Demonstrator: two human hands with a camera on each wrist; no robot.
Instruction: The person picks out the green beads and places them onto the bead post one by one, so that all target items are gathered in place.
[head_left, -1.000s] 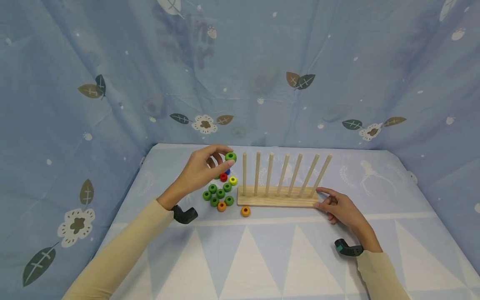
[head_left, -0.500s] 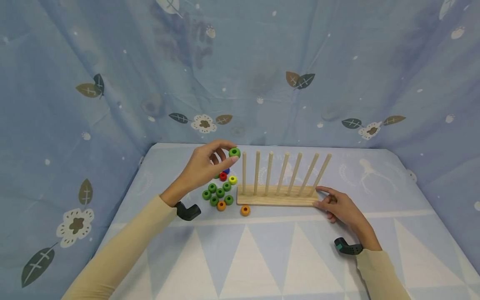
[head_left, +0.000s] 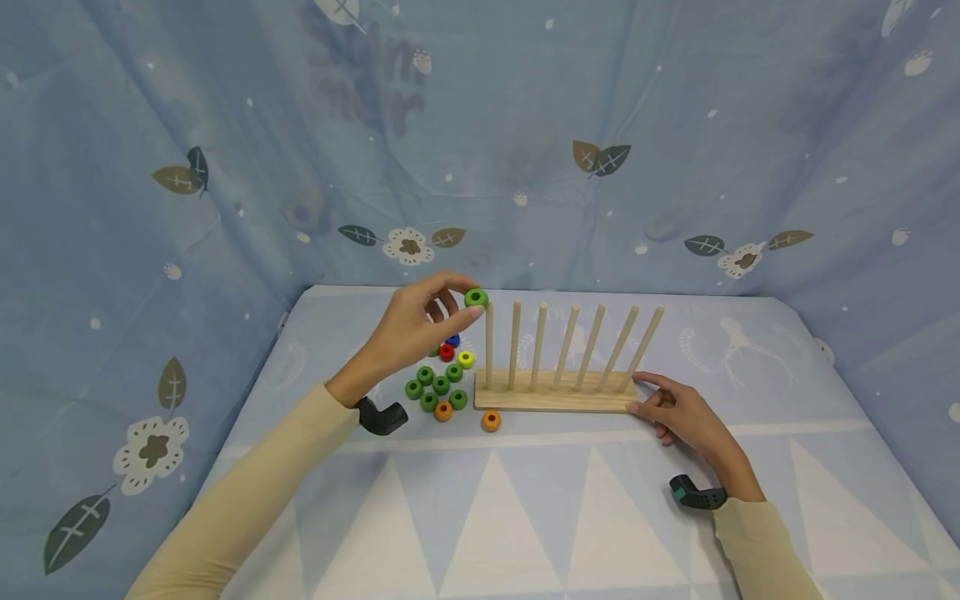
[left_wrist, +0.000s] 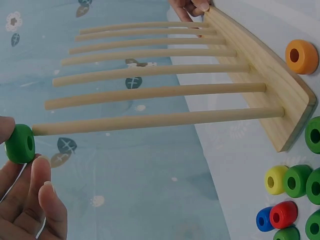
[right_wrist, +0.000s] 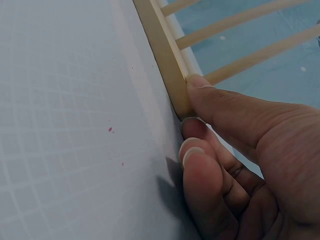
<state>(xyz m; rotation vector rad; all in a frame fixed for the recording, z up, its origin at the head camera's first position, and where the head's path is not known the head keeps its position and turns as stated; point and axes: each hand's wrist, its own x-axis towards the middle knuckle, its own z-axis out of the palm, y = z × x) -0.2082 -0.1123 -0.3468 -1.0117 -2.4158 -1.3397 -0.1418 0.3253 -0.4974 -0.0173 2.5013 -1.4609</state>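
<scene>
My left hand (head_left: 414,327) pinches a green bead (left_wrist: 17,145) between thumb and fingers, up at the tip of the leftmost peg (head_left: 489,350). In the left wrist view the bead's hole faces the peg's end, with the bead right at the tip. The peg belongs to a wooden rack, a flat base (head_left: 555,404) with a row of several upright pegs, all bare. At the base's right end my right hand (head_left: 688,419) grips the board, thumb on the front side and index finger at the back corner. The right wrist view shows that thumb (right_wrist: 220,102) against the wood.
Left of the rack lie several loose green beads (head_left: 441,389), with a yellow bead (head_left: 466,366), a red bead (head_left: 447,357) and a blue bead (head_left: 454,340) behind. One orange bead (head_left: 443,417) sits beside them, another orange bead (head_left: 491,427) before the base. Patterned cloth (head_left: 525,208) hangs behind.
My left hand has moved right and slightly up with the green bead, from left of the rack to the leftmost peg's tip. The right hand and rack have stayed put.
</scene>
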